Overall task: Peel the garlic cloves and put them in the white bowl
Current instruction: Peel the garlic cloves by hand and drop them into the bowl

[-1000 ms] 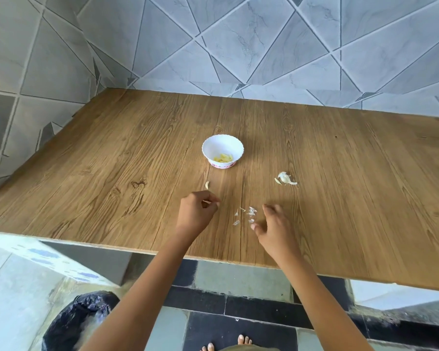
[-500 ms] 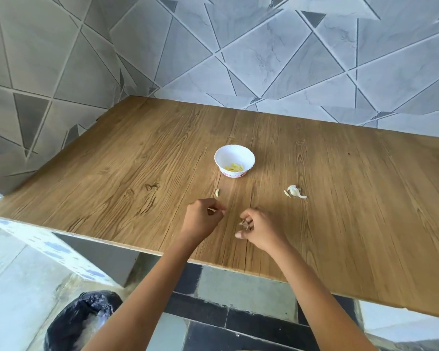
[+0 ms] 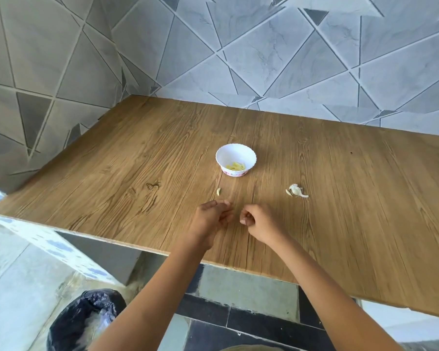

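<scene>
Head cam – wood-grain table (image 3: 137, 173) against grey tiled wall (image 3: 264, 59), black bin bag (image 3: 86, 317) below; left hand (image 3: 212, 217) and right hand (image 3: 260, 222) curled – contents unclear.

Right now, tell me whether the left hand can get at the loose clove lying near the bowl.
Probably yes. The clove lies just beyond the left hand, with only bare table between them. Its curled fingers may already hold something; that is unclear.
</scene>
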Tool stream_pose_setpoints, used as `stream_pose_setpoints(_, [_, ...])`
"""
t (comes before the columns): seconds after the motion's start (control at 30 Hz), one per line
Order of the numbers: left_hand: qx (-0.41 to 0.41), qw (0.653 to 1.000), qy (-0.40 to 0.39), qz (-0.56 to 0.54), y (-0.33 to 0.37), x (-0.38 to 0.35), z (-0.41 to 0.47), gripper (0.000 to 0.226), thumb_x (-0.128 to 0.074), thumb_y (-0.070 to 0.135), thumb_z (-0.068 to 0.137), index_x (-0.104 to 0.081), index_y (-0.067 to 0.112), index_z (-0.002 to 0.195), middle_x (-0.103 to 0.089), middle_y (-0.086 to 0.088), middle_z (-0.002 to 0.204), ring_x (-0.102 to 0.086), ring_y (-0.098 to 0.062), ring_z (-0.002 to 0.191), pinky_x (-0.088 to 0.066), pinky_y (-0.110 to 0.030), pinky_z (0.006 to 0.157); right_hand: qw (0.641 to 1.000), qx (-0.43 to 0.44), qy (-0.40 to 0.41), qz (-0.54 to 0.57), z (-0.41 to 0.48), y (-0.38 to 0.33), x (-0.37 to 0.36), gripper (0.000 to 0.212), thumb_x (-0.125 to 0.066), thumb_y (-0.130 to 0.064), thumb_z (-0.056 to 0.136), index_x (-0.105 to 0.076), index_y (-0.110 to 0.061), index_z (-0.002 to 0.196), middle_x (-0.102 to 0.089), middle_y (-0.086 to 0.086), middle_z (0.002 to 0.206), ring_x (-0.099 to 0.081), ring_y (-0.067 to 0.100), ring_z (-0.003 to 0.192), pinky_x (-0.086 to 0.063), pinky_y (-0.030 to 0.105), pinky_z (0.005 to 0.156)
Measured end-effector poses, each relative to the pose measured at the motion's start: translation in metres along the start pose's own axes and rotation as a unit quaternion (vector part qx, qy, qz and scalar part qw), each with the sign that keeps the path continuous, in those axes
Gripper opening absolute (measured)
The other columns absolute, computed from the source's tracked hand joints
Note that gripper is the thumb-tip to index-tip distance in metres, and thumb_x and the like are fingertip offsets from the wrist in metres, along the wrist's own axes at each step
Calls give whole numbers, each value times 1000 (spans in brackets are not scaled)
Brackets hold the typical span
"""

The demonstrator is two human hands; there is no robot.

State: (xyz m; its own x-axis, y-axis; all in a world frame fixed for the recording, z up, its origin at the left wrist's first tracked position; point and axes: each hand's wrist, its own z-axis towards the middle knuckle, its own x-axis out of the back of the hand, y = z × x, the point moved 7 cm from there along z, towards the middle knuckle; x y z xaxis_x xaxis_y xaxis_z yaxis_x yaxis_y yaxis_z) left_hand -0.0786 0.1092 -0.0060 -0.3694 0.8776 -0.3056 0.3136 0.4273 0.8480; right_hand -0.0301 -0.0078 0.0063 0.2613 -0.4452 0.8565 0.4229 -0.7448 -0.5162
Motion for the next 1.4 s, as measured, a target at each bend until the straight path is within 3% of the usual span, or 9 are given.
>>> stream_pose_setpoints(0.17, [107, 986, -9, -131, -12, -23, -5, 24, -42, 10, 98, -58, 2, 84, -64, -11, 72, -60, -19, 72, -53, -28, 67, 986, 72, 105, 106, -8, -22, 25, 14, -63, 3, 81, -63, -9, 75, -59, -8, 73, -54, 4, 68, -43, 14, 63])
stream_pose_setpoints(0.27, [162, 972, -1, -168, -18, -32, -7, 29, -39, 13, 99, -53, 5, 74, -56, -4, 46, -56, -12, 47, -49, -21, 46, 985, 115, 115, 58, -10, -37, 25, 12, -61, 4, 81, -67, -6, 82, -61, 4, 81, -57, 17, 73, -46, 26, 65])
stream_pose_setpoints(0.37, [185, 960, 6, -212, -21, -35, -6, 34, -39, 18, 100, -52, 5, 72, -51, -4, 44, -50, -13, 51, -46, -24, 52, 985, 134, 105, -15, -13, -41, 19, 20, -55, 2, 86, -71, -4, 95, -63, 9, 89, -60, 23, 78, -51, 35, 68])
stream_pose_setpoints(0.53, [182, 957, 1, -227, -19, -37, -7, 37, -34, 13, 101, -52, 2, 70, -54, -6, 43, -55, -13, 37, -46, -17, 39, 977, 131, 164, -20, -18, -44, 24, 12, -67, 3, 76, -70, -7, 82, -62, 5, 78, -60, 21, 65, -47, 25, 56])
stream_pose_setpoints(0.63, [177, 962, -14, -210, -18, -39, -8, 35, -32, 9, 99, -52, 1, 70, -56, -7, 46, -57, -13, 38, -49, -20, 44, 977, 115, 177, 40, -16, -38, 29, 15, -73, 1, 71, -64, -10, 70, -60, 0, 71, -55, 14, 61, -46, 27, 54])
stream_pose_setpoints(0.83, [170, 954, 1, -246, -15, -27, 0, 32, -35, 10, 98, -52, 2, 73, -52, -9, 69, -50, -16, 64, -49, -19, 47, 966, 65, 171, 183, -21, -10, 47, 24, -60, 7, 84, -72, -8, 99, -70, -3, 92, -64, 2, 83, -48, 7, 74])
stream_pose_setpoints(1.07, [141, 967, 15, -212, -7, -8, 6, 31, -35, 10, 97, -54, 5, 74, -53, -8, 73, -51, -16, 66, -47, -21, 55, 995, -49, 27, 85, -34, 31, 17, 25, -71, -11, 81, -68, -8, 106, -69, 1, 98, -60, 5, 81, -43, 7, 67])
stream_pose_setpoints(1.27, [136, 969, 11, -204, -11, -8, 4, 33, -34, 11, 99, -56, 3, 75, -53, -9, 75, -51, -17, 68, -45, -24, 64, 998, -43, 38, 36, -23, 16, 5, 9, -69, -11, 84, -67, -10, 76, -61, -7, 73, -55, 6, 67, -42, 19, 60])
stream_pose_setpoints(1.4, [139, 971, 10, -194, -15, -11, -1, 33, -34, 10, 99, -55, 2, 75, -55, -9, 68, -51, -18, 66, -45, -25, 64, 998, -47, 26, 35, -16, 13, 5, 11, -62, -11, 88, -61, -13, 78, -56, -9, 75, -52, 7, 68, -38, 18, 58])
